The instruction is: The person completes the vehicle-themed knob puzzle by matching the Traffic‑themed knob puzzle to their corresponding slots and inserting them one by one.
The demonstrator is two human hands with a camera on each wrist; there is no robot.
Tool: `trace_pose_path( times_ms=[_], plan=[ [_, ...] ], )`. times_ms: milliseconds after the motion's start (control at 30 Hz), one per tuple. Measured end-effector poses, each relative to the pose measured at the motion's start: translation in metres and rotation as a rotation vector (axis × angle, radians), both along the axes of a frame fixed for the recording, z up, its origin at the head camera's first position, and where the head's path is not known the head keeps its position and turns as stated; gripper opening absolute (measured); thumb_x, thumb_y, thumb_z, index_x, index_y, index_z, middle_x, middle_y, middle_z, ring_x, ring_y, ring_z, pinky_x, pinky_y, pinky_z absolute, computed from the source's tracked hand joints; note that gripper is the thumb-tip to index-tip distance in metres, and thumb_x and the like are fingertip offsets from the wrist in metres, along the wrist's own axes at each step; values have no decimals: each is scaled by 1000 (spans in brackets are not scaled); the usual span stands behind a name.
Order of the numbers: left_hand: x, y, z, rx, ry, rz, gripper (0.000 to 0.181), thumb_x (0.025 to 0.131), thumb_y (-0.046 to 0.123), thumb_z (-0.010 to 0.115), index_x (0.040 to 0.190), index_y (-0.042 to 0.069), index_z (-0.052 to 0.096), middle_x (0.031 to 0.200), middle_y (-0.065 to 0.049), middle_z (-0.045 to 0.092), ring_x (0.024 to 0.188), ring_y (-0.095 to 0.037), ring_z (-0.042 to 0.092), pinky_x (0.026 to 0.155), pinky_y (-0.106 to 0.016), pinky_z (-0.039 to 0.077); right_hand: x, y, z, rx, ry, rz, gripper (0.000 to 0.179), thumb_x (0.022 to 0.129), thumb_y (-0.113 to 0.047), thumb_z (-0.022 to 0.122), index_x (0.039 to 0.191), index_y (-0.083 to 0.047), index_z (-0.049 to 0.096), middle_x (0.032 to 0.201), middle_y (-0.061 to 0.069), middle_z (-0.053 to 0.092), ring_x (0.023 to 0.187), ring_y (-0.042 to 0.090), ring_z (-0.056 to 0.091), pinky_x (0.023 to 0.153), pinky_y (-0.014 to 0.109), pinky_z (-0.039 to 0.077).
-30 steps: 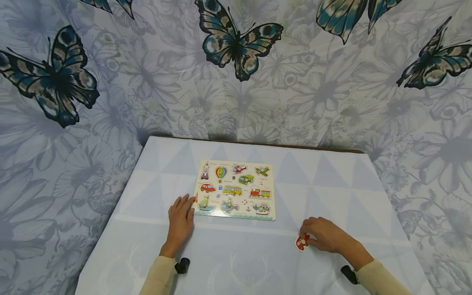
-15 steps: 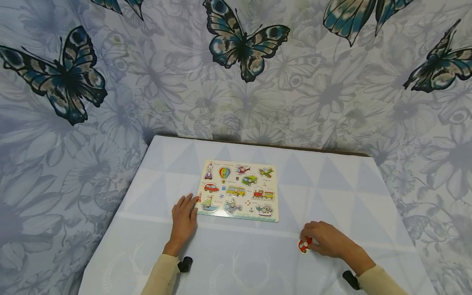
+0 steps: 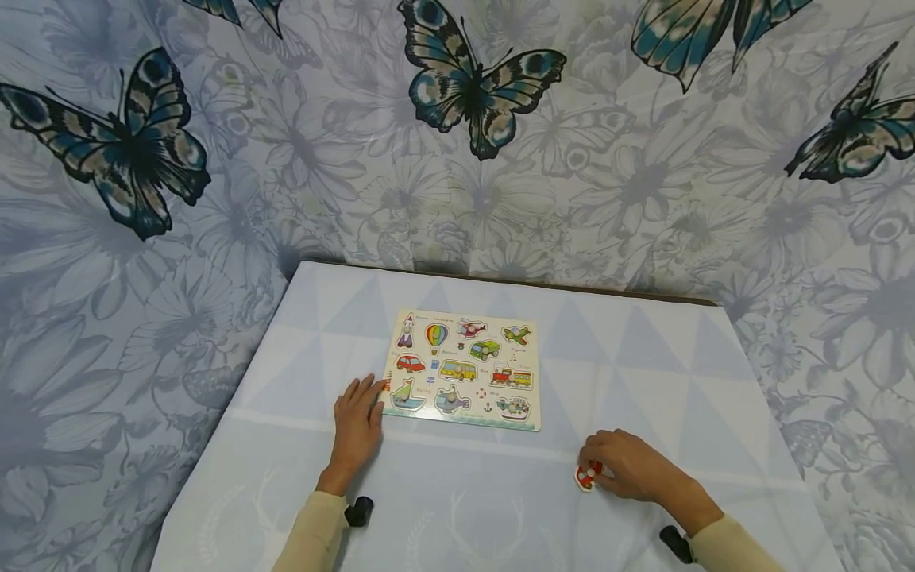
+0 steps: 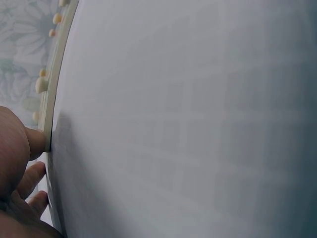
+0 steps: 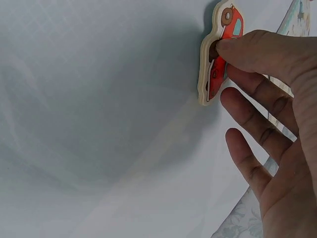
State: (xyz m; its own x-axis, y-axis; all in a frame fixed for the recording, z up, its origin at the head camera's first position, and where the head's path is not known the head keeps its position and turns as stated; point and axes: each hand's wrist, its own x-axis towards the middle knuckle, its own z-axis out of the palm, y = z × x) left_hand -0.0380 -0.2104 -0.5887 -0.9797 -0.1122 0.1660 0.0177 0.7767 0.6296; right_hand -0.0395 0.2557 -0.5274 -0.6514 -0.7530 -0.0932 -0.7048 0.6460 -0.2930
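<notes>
A cream wooden puzzle board [image 3: 465,421] with colourful vehicle pictures lies on the table. My left hand [image 3: 357,425] rests at its left edge, fingers extended and touching it. In the left wrist view the left thumb [image 4: 35,144] meets the end of the board [image 4: 48,109], where small knobs stick up. To the right and nearer, my right hand [image 3: 625,465] pinches a wooden puzzle piece [image 3: 584,480] with a red vehicle on it. The right wrist view shows this red vehicle piece [image 5: 235,20] on edge, between thumb and index finger; the other fingers are spread loosely.
The table [image 3: 486,485] has a pale patterned cover and a dark back edge. Behind it hangs a floral cloth [image 3: 322,175] with large butterflies. A black device sits at the left wrist [image 3: 359,512] and another at the right wrist [image 3: 675,544].
The head view has shifted slightly, so the scene sits a little further right. The right hand keeps its pinch on the red vehicle piece, which has tilted a little. The left hand stays at the board.
</notes>
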Motion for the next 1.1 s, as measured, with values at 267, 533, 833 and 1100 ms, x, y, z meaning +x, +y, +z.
trace_pose_path(
  times_ms=[267,533,833,1100],
  plan=[
    [-1,-1,-1,1,12,-3,40,99,7,59,139,4,57,151,-23,47,144,-47,31,112,-70,16,-11,-8,8,15,34,8,20,77,-15,83,86,-24,68,79,-18,56,72,-3,45,70,29,48],
    [0,-1,2,12,11,-2,40,99,7,59,139,3,57,150,-24,47,144,-47,32,112,-68,17,-29,-23,21,-10,88,30,20,76,-15,85,87,-22,69,80,-15,59,73,-1,48,69,29,48],
    [1,-1,2,12,7,4,40,99,7,58,139,4,57,150,-23,47,144,-47,32,112,-67,18,-43,-48,29,-29,140,56,17,77,-18,84,88,-21,71,81,-12,61,72,2,49,72,28,48],
    [2,-1,3,9,0,-3,40,99,7,58,139,3,57,151,-23,47,144,-46,32,112,-65,19,-54,-71,29,-11,158,78,14,79,-19,82,89,-21,73,87,-10,65,76,4,52,75,29,49]
  ],
)
